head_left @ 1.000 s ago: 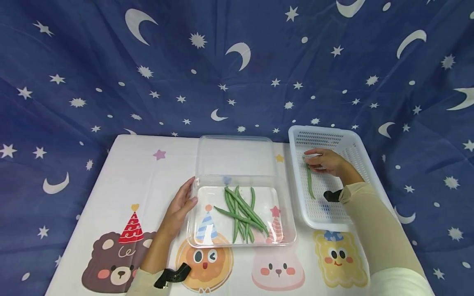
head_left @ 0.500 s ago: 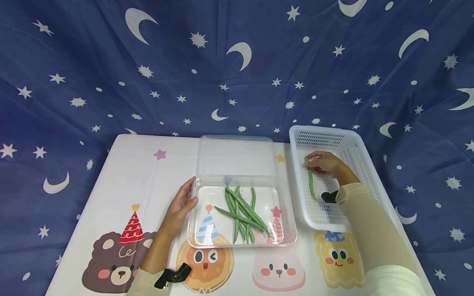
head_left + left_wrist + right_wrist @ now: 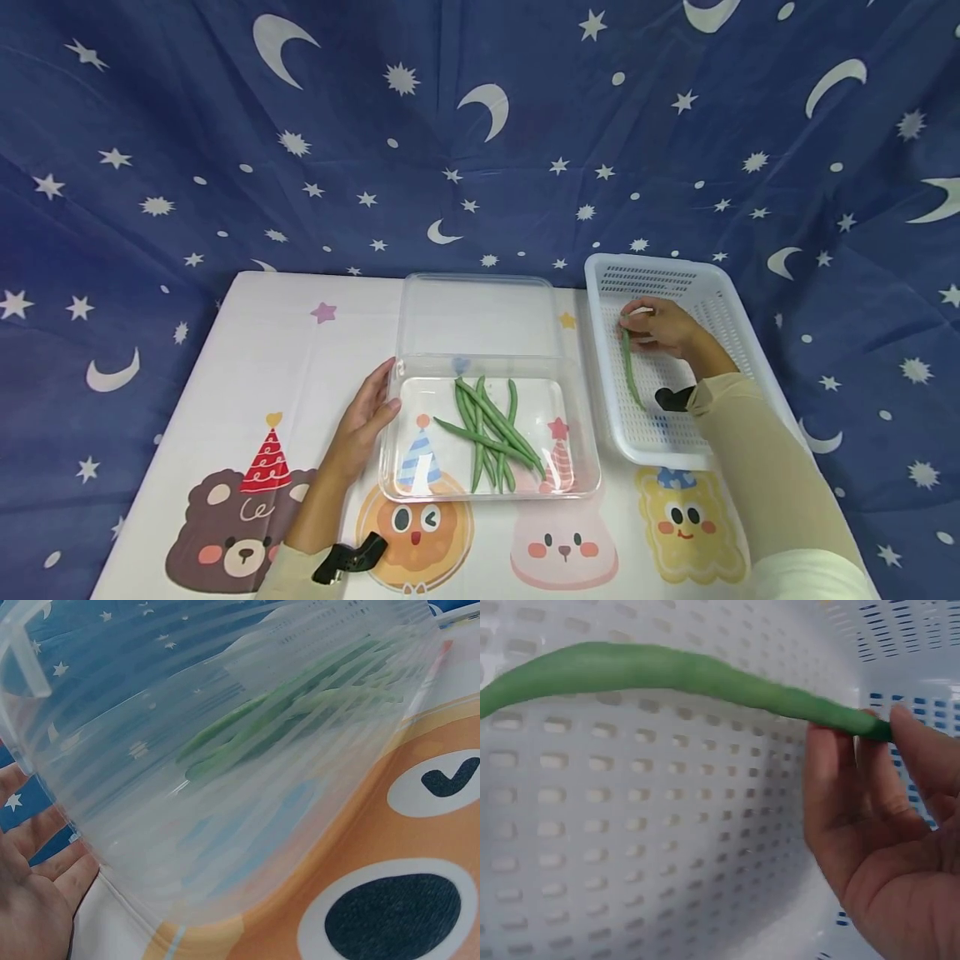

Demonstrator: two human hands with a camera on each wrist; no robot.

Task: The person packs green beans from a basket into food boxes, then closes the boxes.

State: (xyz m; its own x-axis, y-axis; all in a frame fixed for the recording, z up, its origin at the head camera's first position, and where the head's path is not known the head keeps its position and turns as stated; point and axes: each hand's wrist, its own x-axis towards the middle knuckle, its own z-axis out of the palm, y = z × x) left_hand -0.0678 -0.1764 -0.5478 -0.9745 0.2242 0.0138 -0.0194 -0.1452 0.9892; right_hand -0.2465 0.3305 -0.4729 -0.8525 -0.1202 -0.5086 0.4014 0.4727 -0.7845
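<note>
Between thumb and fingertips, my right hand (image 3: pixel 662 327) pinches one end of a long, slightly curved green bean (image 3: pixel 628 367). In the right wrist view, the bean (image 3: pixel 667 667) stretches left from the fingers across the perforated basket. This white plastic basket (image 3: pixel 667 460) surrounds the hand. My left hand (image 3: pixel 363 425) lies along the left side of a clear plastic container (image 3: pixel 480 498), with the thumb touching its edge. Several green beans (image 3: pixel 495 421) lie crossed inside the container. The left wrist view shows fairly straight fingers (image 3: pixel 64 866) against its outer wall.
Behind the container, its clear lid (image 3: pixel 480 317) is folded back flat over the table. A white cloth (image 3: pixel 300 375) printed with cartoon figures covers the table. A dark blue curtain (image 3: pixel 337 125) with moons and stars hangs close behind and at both sides.
My right hand and the bean it pinches have shifted slightly to the right inside the basket. The left hand, the container and the beans in it have stayed in place.
</note>
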